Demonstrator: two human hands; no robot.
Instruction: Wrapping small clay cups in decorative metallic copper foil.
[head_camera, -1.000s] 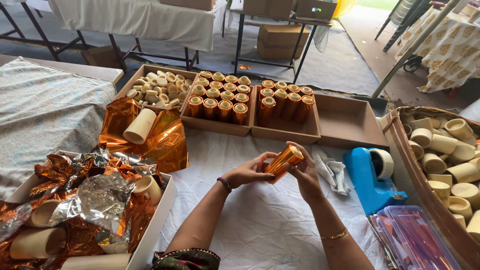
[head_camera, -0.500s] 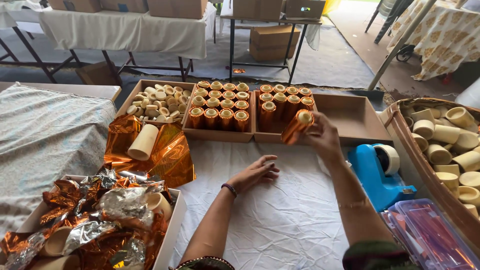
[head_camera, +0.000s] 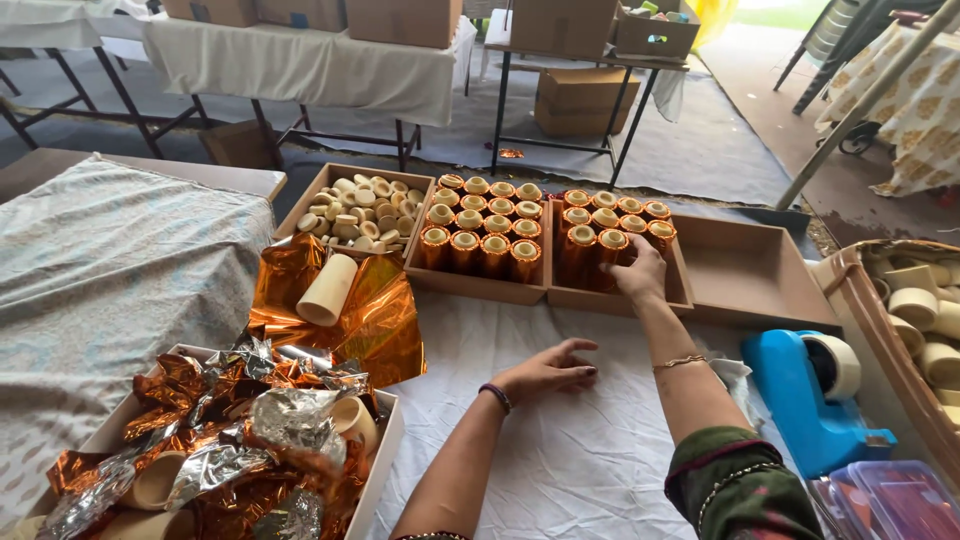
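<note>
The left hand (head_camera: 548, 368) lies palm down near the middle of the bench, fingers spread and loosely curved, thumb pointing toward the far edge; it holds nothing. A dark band circles its wrist, and the bare forearm runs back toward the near edge. The right hand (head_camera: 640, 272) is stretched out toward the far edge, palm down, fingers bent downward in a closing grip. A thin bangle sits on its wrist, and a dark patterned sleeve covers the upper arm.
</note>
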